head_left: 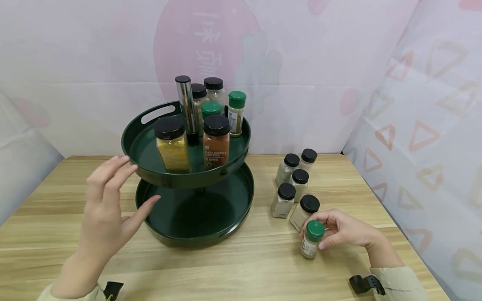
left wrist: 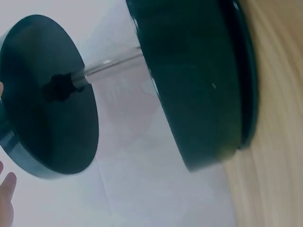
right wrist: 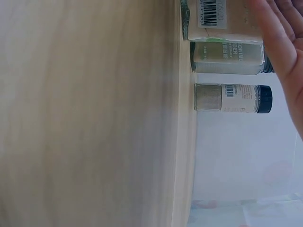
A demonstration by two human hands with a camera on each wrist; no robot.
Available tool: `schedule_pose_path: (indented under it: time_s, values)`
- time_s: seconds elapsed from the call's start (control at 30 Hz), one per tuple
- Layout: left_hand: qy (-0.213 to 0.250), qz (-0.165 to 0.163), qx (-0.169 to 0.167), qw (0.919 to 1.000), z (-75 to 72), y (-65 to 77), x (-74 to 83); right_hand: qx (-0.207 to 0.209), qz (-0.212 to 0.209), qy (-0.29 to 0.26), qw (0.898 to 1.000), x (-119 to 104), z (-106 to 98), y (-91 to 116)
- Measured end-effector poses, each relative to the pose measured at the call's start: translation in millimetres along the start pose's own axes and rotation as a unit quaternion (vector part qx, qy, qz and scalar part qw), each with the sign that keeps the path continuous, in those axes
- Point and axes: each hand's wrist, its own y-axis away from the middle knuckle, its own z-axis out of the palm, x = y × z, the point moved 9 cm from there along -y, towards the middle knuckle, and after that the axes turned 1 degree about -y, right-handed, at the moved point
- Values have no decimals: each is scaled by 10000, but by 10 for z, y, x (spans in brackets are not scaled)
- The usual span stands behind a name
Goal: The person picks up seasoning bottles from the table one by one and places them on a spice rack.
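Note:
My right hand [head_left: 340, 230] grips a small spice jar [head_left: 310, 244] with a green cap, thumb at its right side and fingers reaching behind it. That jar stands low at the table's right; whether its base touches the wood I cannot tell. In the right wrist view only part of the right hand [right wrist: 289, 52] shows. At the left, my left hand [head_left: 107, 209] is raised with fingers spread, holding nothing. Its fingertips are close to the upper tier's rim [head_left: 169, 180] of a dark green two-tier rack; contact is unclear. The lower tier [head_left: 196, 240] holds no jars.
Black-capped spice jars [head_left: 283, 202] cluster right of the rack on the wooden table [head_left: 248, 267]. The upper tier carries a yellow spice jar [head_left: 173, 154], a red sweet pepper jar [head_left: 216, 146], several others and a metal post [head_left: 186, 106]. A printed cloth [head_left: 94, 50] hangs behind.

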Motion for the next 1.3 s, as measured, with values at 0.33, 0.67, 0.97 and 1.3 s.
schedule_pose_path:
  time_s: [0.33,0.67,0.97,1.3]
  values:
    - [-215,-513,-355,9978,-150,186,-237,112,-1,75,9999,-19,-19,-3]
    - [-83,-1028,-2928,9506,157,618,-560,152,-102,103,9998,-58,-36,-1]
    - [-49,-961,-3626,9270,316,768,-544,279,-124,257,9992,-159,-37,-30]
    - [0,-947,-4046,9096,424,902,-536,85,-712,202,9972,-340,18,-92]
